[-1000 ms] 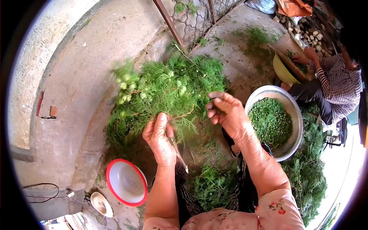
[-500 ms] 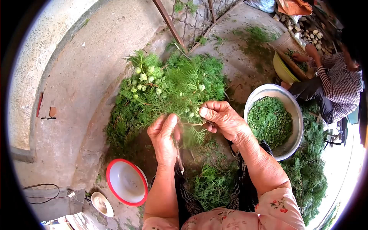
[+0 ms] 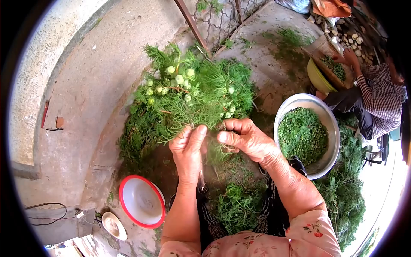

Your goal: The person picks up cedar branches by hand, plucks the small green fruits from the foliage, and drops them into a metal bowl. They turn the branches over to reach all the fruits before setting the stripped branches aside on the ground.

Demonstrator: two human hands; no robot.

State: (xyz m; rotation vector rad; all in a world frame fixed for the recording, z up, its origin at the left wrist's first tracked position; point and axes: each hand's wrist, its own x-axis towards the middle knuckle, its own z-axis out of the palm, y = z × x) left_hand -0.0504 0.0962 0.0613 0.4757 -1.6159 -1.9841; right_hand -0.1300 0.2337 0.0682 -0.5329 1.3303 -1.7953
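Note:
My left hand (image 3: 188,152) is closed on the stem of a leafy green branch (image 3: 182,100) that bears several pale green round cones. Close by on the right, my right hand (image 3: 248,141) pinches a thin sprig at the side of the same branch, thumb against fingers. Behind the held branch lies a heap of green foliage (image 3: 137,132) on the ground. To the right of my right hand stands a metal basin (image 3: 280,120) holding small green cones and bits of leaf.
A white bowl with a red rim (image 3: 141,201) and a small pale dish (image 3: 113,226) are at lower left. Cut branches (image 3: 239,205) lie between my legs, more at right. A person (image 3: 376,94) sits at upper right beside a yellow-green basin (image 3: 317,77).
The cone-bearing branch and my left hand have shifted slightly right and the branch's top slightly up. My right hand has moved a little lower. The other person's hand has also moved.

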